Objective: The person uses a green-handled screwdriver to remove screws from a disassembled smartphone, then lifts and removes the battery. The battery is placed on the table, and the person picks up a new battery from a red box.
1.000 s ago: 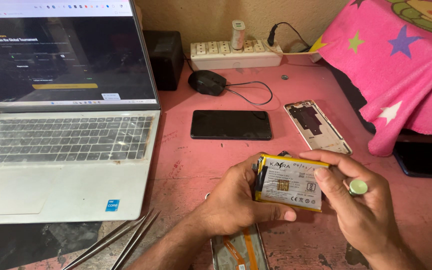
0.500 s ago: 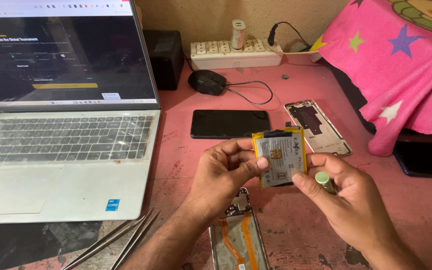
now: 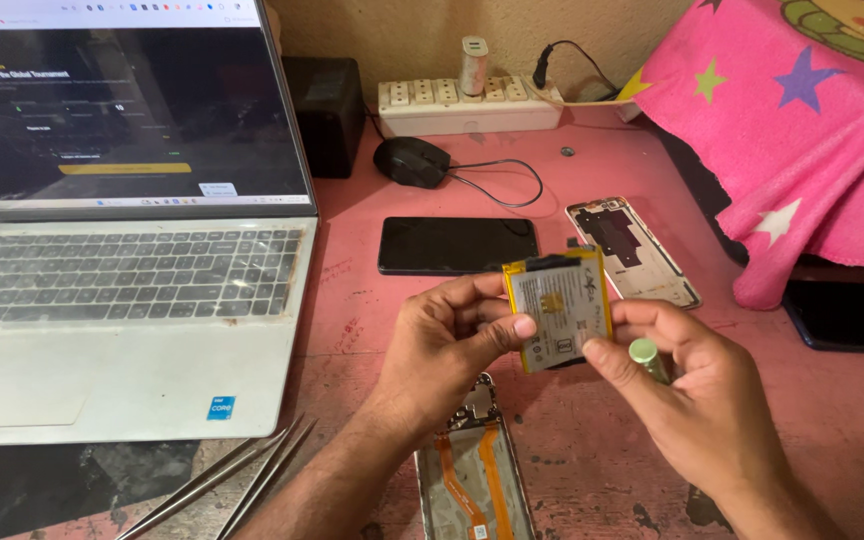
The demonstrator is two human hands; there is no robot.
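**Yellow-edged phone battery held up between two hands**

Yellow tape rims the flat phone battery, which both hands hold above the pink table, its pale label facing the camera and its long side roughly upright. In the head view, the left hand pinches the battery's left edge, thumb on the front and fingers curled behind. The right hand grips the lower right corner with its thumb on the face; its other fingers are closed around a small green-capped cylinder.

Near the camera, just below the hands, an opened phone body lies with orange flex strips showing. Beyond the battery lie a black phone, screen dark, and to its right a detached phone frame. A silver laptop stands open on the left, with metal tweezers lying near its front edge. Far back sit a black mouse and a white power strip. A pink star-patterned cloth covers something on the right.
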